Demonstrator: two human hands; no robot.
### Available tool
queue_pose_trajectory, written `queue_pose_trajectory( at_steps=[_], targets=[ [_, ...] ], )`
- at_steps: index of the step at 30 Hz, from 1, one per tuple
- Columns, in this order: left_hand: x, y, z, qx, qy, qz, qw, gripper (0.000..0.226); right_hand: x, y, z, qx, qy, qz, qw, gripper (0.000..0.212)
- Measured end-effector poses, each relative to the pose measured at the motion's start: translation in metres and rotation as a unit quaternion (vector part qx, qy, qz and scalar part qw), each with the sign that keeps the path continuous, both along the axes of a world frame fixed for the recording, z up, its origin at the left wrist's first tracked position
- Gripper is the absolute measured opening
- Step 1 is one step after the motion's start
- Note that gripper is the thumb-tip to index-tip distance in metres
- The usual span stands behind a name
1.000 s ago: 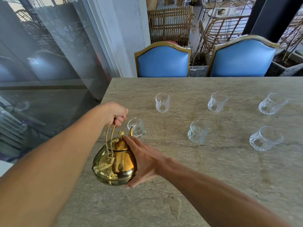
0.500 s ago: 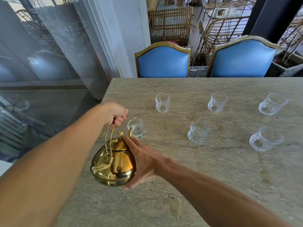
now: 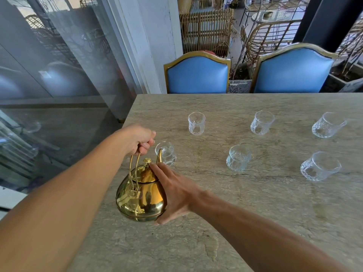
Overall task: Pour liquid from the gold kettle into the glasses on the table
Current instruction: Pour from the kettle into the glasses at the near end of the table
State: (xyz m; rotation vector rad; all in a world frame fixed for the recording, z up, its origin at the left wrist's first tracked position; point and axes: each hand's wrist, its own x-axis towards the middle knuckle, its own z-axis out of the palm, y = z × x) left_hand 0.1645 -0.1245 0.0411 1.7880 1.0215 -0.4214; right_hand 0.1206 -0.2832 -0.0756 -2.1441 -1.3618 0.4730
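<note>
One tall glass wall point(image 3: 49, 75) takes up the left of the room, with a white pillar point(image 3: 149, 46) at its right edge. Right of that, two gold-framed blue chairs, the left chair point(image 3: 197, 77) and the right chair point(image 3: 292, 73), stand at the far edge of a grey-beige stone table point(image 3: 255, 222). Rattan furniture point(image 3: 206, 28) stands behind them. The table's veined top spreads from the middle to the right border.

Over the table's near-left part, the left hand point(image 3: 137, 138) curls tight round the top of the wire handle point(image 3: 134, 167) of the gold kettle point(image 3: 140, 199). The kettle is tipped forward, its base turned toward the camera. Its lid is on, so its contents are hidden. The right hand point(image 3: 174, 189) lies flat along the kettle's right side, fingers straight, forefinger up by the lid knob point(image 3: 147, 160).

The spout point(image 3: 159, 157) overlaps the near-left glass point(image 3: 168, 156) in this view; whether they touch cannot be told. Next come the back-left glass point(image 3: 196, 123), the near-middle glass point(image 3: 238, 158), the back-middle glass point(image 3: 262, 122), the near-right glass point(image 3: 319, 165) and the back-right glass point(image 3: 327, 124). They form two rows of three, set well apart. All are clear and textured; whether any holds liquid cannot be told.
</note>
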Motion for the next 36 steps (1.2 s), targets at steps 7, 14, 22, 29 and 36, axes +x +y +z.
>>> queue_pose_trajectory(
  at_steps=[7, 14, 22, 29, 36],
  targets=[
    [-0.022, -0.014, 0.007, 0.013, -0.043, 0.022, 0.999, 0.025, -0.005, -0.006, -0.006, 0.0, -0.043, 0.001, 0.999, 0.152],
    [-0.042, -0.029, 0.019, 0.0, -0.112, 0.053, 0.992, 0.029, -0.004, -0.014, -0.008, -0.008, -0.063, -0.001, 0.998, 0.158],
    [-0.038, -0.054, 0.031, -0.007, -0.133, 0.045, 0.99, 0.026, 0.005, -0.048, 0.012, -0.01, -0.086, 0.004, 0.996, 0.157],
    [-0.022, -0.075, 0.035, -0.059, -0.159, 0.045, 0.984, 0.021, 0.024, -0.081, 0.027, -0.023, -0.114, 0.004, 0.993, 0.155],
    [0.017, -0.093, 0.028, -0.056, -0.15, 0.047, 0.986, 0.02, 0.062, -0.102, 0.019, -0.016, -0.113, 0.013, 0.993, 0.157]
  ],
)
